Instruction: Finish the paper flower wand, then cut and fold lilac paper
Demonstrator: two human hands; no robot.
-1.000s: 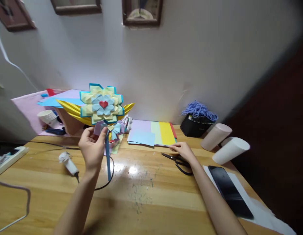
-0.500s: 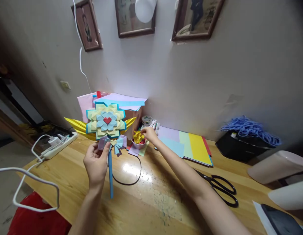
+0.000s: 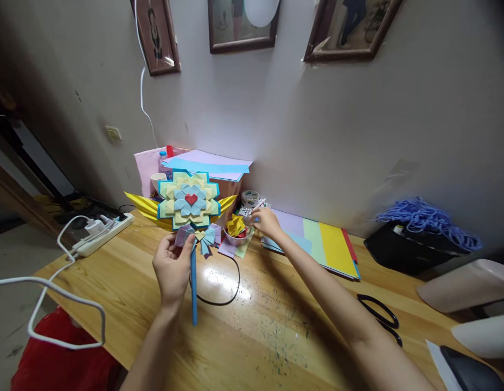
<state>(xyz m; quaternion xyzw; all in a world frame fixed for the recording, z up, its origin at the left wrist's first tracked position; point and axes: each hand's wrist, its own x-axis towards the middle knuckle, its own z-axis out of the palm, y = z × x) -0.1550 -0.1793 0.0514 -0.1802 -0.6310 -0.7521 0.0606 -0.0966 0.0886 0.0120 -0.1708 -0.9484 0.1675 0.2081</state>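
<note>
My left hand [image 3: 173, 269] is closed round the blue stick [image 3: 193, 293] of a paper flower wand [image 3: 189, 200], held upright over the wooden table [image 3: 260, 336]. The wand has a yellow and blue layered head with a red heart, yellow wings and a purple-blue bow. My right hand [image 3: 267, 221] reaches to the back of the table, fingers pinched on a small object I cannot make out, beside a small bowl [image 3: 236, 232] with yellow and red paper pieces.
Coloured paper sheets [image 3: 320, 241] lie by the wall. Black scissors [image 3: 381, 317] are at right, near a black box with blue yarn [image 3: 422, 231] and two pale rolls [image 3: 463, 285]. A power strip [image 3: 101, 232], white cables and a black cord [image 3: 219, 293] are at left.
My right hand left the scissors, reached to the bowl, then shifted slightly right of it. The view swung left. My left hand kept hold of the wand.
</note>
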